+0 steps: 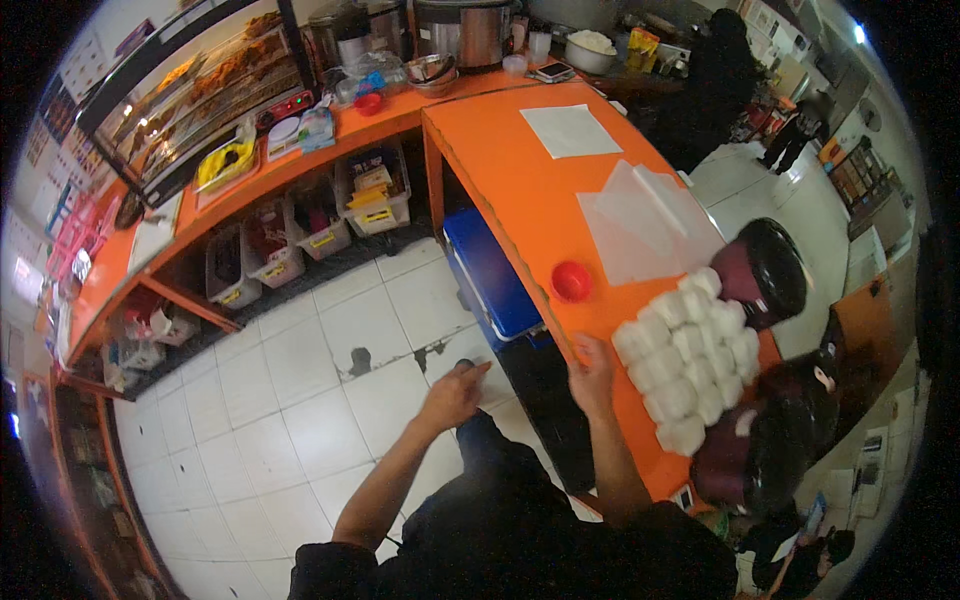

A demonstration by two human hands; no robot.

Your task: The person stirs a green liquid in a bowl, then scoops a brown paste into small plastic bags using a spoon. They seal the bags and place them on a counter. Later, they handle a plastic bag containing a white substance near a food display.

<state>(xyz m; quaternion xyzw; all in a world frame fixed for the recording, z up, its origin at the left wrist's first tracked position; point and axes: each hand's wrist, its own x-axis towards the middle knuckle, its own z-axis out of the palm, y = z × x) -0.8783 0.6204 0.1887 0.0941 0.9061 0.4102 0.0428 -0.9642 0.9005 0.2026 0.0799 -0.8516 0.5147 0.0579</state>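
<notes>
My left hand (453,395) hangs in the air over the tiled floor, its index finger pointing out and no object visible in it. At the near edge of the orange counter (487,142) is my right hand (592,371), blurred, just below a small red bowl (571,282); whether its fingers hold anything is unclear. To its right, a block of white dough balls (686,356) sits in rows on the counter. Above them lie overlapping translucent sheets (637,217), and farther up a white sheet (571,130).
A blue cooler box (495,270) stands under the counter's edge. Dark, glossy pots (772,270) stand right of the dough. A glass display case (202,90) of food is at upper left, above plastic bins (271,247). People (709,90) stand beyond the counter.
</notes>
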